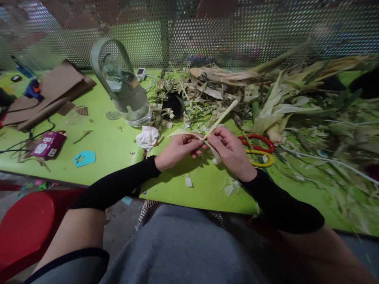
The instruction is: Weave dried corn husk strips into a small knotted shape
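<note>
Both hands meet above the green table, pinching pale corn husk strips where they cross. My left hand (180, 149) is closed on a husk strip (185, 132) that pokes out to the left over its fingers. My right hand (229, 150) grips the crossing point from the other side; from there a stiff, folded husk strip (222, 116) slants up to the right. A shorter piece hangs beneath the right fingers. Scissors (263, 149) with one red and one yellow handle lie just right of my right hand, their blades hidden. A husk scrap (188, 181) lies below the hands.
A pale green bottle (130, 94) with a loop handle stands back left, crumpled tissue (147, 138) before it. Corn husks (284, 102) heap along the back and right. Brown cardboard (56, 90), a purple box (49, 144) and a blue paper tag (84, 158) lie left. Perforated mesh (204, 35) rises behind.
</note>
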Demonstrator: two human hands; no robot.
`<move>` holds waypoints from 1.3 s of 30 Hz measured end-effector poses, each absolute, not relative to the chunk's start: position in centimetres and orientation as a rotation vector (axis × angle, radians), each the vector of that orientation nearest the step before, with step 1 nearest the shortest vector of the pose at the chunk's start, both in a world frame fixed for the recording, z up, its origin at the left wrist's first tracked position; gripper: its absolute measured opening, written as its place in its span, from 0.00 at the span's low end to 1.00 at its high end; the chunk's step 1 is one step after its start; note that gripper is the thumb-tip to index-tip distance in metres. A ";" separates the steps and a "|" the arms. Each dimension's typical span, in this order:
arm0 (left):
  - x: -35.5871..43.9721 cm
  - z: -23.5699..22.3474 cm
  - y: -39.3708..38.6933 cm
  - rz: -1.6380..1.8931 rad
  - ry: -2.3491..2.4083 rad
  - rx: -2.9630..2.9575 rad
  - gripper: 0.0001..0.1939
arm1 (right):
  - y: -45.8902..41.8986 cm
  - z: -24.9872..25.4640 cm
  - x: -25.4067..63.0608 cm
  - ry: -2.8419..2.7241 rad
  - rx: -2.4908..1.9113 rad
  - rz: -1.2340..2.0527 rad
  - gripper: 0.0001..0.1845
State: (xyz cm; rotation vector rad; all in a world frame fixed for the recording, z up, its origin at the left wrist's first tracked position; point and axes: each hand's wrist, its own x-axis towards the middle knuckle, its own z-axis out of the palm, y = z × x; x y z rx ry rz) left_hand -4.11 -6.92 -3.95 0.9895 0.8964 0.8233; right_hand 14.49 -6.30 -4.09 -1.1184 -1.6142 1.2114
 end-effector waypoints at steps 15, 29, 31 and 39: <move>-4.6 -3.2 -7.3 0.579 0.965 1.427 0.12 | -5.9 -3.8 14.5 -1.755 -1.198 1.199 0.14; -4.3 -4.3 -7.4 0.627 0.983 1.416 0.09 | -6.3 -4.0 14.2 -1.766 -1.129 0.974 0.09; -4.2 -4.0 -7.5 0.651 0.966 1.367 0.07 | -6.3 -4.0 14.2 -1.684 -1.186 1.033 0.09; -4.2 -3.9 -7.6 0.724 0.922 1.377 0.06 | -6.4 -3.7 14.1 -1.657 -1.201 1.072 0.12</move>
